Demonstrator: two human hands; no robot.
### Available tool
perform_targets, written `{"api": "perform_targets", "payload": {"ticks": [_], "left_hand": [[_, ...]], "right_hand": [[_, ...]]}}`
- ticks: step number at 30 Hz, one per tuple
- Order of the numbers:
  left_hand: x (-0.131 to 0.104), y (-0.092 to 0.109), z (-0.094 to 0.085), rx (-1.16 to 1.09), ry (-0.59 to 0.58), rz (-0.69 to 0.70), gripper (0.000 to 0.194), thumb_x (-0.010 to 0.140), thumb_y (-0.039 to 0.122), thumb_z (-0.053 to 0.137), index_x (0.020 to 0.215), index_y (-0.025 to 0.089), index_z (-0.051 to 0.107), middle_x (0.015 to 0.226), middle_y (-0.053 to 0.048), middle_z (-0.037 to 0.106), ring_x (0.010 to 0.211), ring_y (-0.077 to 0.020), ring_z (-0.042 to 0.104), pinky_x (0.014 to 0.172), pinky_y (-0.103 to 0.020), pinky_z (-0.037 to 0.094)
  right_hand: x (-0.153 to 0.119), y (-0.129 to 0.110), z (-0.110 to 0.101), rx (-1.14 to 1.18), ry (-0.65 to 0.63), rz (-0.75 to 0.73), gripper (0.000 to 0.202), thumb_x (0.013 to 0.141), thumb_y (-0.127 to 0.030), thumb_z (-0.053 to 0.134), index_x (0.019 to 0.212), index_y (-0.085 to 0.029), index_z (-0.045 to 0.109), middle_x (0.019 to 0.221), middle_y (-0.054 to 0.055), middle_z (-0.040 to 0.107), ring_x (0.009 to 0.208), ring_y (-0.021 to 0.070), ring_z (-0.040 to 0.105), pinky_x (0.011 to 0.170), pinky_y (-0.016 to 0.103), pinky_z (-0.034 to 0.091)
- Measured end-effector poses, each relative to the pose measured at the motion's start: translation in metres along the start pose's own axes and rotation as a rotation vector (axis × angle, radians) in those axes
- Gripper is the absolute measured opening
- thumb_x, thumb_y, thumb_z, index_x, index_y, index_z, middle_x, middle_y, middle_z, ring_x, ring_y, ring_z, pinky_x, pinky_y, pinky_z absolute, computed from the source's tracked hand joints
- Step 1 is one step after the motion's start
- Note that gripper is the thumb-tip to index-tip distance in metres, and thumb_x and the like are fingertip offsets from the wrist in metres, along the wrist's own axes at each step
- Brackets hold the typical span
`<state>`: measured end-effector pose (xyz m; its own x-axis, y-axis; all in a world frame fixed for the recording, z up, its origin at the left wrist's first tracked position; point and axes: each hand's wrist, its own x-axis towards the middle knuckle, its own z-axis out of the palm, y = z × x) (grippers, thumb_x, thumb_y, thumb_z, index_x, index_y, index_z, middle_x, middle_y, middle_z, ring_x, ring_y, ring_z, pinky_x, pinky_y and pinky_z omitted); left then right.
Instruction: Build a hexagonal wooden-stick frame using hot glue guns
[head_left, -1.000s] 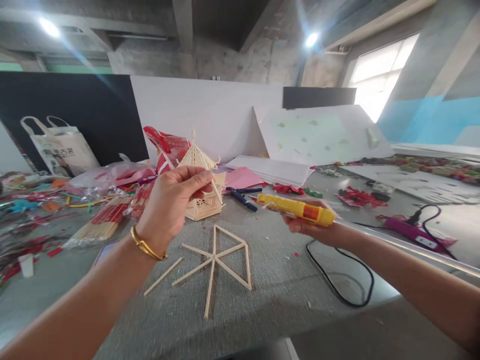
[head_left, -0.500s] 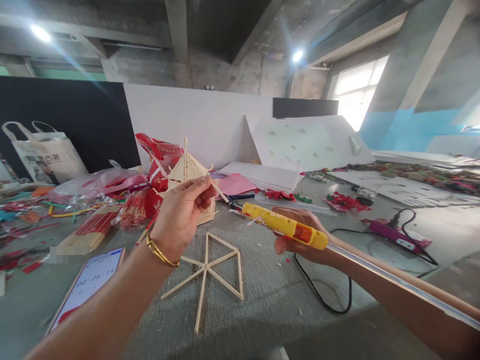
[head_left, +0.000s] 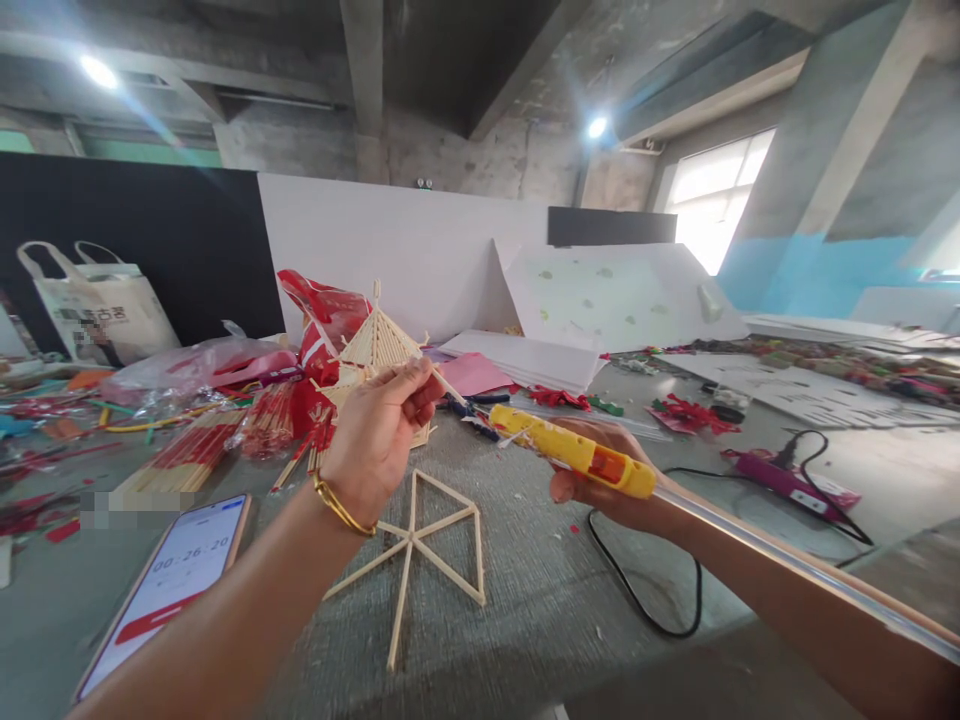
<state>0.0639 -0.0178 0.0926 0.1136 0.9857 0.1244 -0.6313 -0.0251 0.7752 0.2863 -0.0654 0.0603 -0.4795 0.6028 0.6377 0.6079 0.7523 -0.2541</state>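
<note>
My left hand (head_left: 390,415) pinches a short wooden stick (head_left: 448,386), whose free end points right, close to the nozzle of a yellow glue gun (head_left: 574,448). Wrapped round that glue gun is my right hand (head_left: 600,480), with a long clear glue stick running back along the forearm. On the table below lies a flat frame of wooden sticks (head_left: 411,535), with spokes meeting at a centre and outer sticks joining some tips on the right. Behind my left hand stands a small stick-built model with a pointed roof (head_left: 377,340), its lower part partly hidden.
A phone (head_left: 169,590) showing a timer lies at the left, near bundles of sticks (head_left: 180,450) and plastic bags. A black cable loops at the right, beside a purple power strip (head_left: 787,483). White boards (head_left: 525,358) and red scraps lie farther back.
My left hand and the stick have shifted slightly right, with the stick's end still near the nozzle. The view has moved a little, and the phone's timer has advanced.
</note>
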Motion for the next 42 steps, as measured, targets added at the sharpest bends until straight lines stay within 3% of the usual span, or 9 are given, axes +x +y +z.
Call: {"api": "perform_targets", "payload": {"ticks": [12,26,33,42], "left_hand": [[0.0,0.001,0.0,-0.07,0.043,-0.057,0.013,0.083,0.007,0.058,0.071,0.011,0.062,0.062,0.001,0.061,0.057,-0.0081,0.057,0.055,-0.022,0.041],[0.005,-0.003,-0.002,-0.1,0.011,-0.055,0.012,0.083,0.009,0.059,0.071,0.012,0.062,0.064,0.0,0.062,0.059,-0.0087,0.057,0.057,-0.022,0.041],[0.003,-0.001,-0.005,-0.112,-0.023,-0.049,0.012,0.084,0.009,0.057,0.073,0.011,0.062,0.065,0.0,0.062,0.059,-0.0092,0.056,0.058,-0.023,0.041],[0.006,-0.003,-0.009,-0.103,-0.015,0.024,0.007,0.076,0.008,0.065,0.07,0.012,0.064,0.067,0.0,0.064,0.063,-0.0093,0.059,0.061,-0.022,0.044]], "right_hand": [[0.0,-0.001,0.0,-0.002,0.015,0.012,0.05,0.082,-0.064,0.05,0.067,-0.017,0.042,0.062,-0.003,0.041,0.054,0.0082,0.035,0.05,0.023,0.028],[0.004,-0.004,0.001,-0.065,0.008,-0.02,0.043,0.085,-0.055,0.052,0.068,-0.017,0.045,0.061,-0.003,0.043,0.053,0.0079,0.037,0.049,0.022,0.029],[0.005,0.006,0.005,-0.249,0.034,-0.184,0.039,0.085,-0.053,0.055,0.07,-0.017,0.048,0.059,-0.003,0.045,0.05,0.0076,0.04,0.047,0.022,0.028],[0.003,-0.002,-0.004,-0.217,0.068,-0.13,0.044,0.086,-0.058,0.049,0.068,-0.018,0.044,0.06,-0.003,0.044,0.05,0.0078,0.039,0.047,0.022,0.03]]}}
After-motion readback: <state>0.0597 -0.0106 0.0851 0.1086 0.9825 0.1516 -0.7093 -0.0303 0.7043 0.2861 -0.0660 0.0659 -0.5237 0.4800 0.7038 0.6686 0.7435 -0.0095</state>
